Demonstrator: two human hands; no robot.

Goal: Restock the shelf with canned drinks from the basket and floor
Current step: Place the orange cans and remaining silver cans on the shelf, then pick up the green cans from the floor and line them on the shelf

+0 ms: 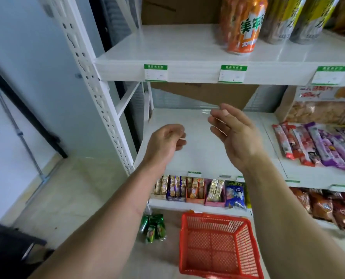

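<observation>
An orange drink can (243,25) stands on the upper white shelf (167,49), with taller yellow-and-grey cans (294,19) to its right. Several green cans (153,228) lie on the floor beside a red plastic basket (217,246), which holds nothing that I can see. My left hand (165,143) hovers over the bare middle shelf (199,154), its fingers loosely curled and holding nothing. My right hand (232,133) is raised beside it, fingers relaxed and slightly bent, also holding nothing.
Snack sticks in red and purple wrappers (312,143) lie on the middle shelf's right side, below a bag of chips (320,105). Boxed snacks (197,190) line the lower shelf. A white perforated upright (91,81) frames the left. A dark object (8,244) sits on the floor at bottom left.
</observation>
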